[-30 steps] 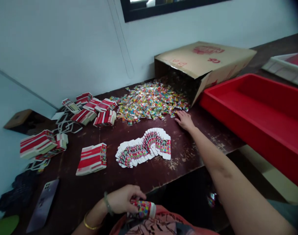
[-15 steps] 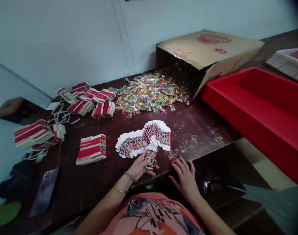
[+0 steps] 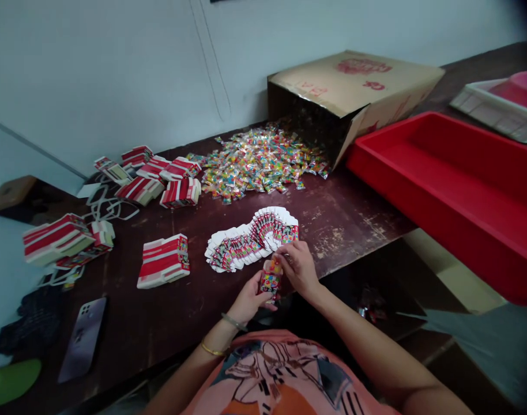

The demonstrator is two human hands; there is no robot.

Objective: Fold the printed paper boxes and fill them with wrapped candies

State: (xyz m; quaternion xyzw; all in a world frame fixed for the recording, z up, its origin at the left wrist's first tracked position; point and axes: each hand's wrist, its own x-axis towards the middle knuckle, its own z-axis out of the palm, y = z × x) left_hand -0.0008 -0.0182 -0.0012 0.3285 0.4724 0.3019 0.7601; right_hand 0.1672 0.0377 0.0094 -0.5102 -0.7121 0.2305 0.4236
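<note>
My left hand (image 3: 249,301) is wrapped round a small printed carton (image 3: 270,282), held upright above the table's front edge. At the carton's top, my right hand (image 3: 298,266) has its thumb and fingers pinched on a small orange-yellow candy packet (image 3: 275,263), partly hidden by the fingers. Just beyond the hands lies a fanned row of cartons (image 3: 241,248) with white flaps raised. Left of that row rests a stack of flat red-and-white cartons (image 3: 164,262).
Wrapped candies (image 3: 259,164) spill from a tipped cardboard box (image 3: 354,86) at the back. A red tray (image 3: 419,190) juts over the table edge at right. More carton bundles (image 3: 58,239), white straps (image 3: 110,204) and a phone (image 3: 82,340) lie at left.
My right hand has moved from the table edge up and left to the top of the carton, its fingers now pinched. The left hand still holds the carton. The view has shifted slightly.
</note>
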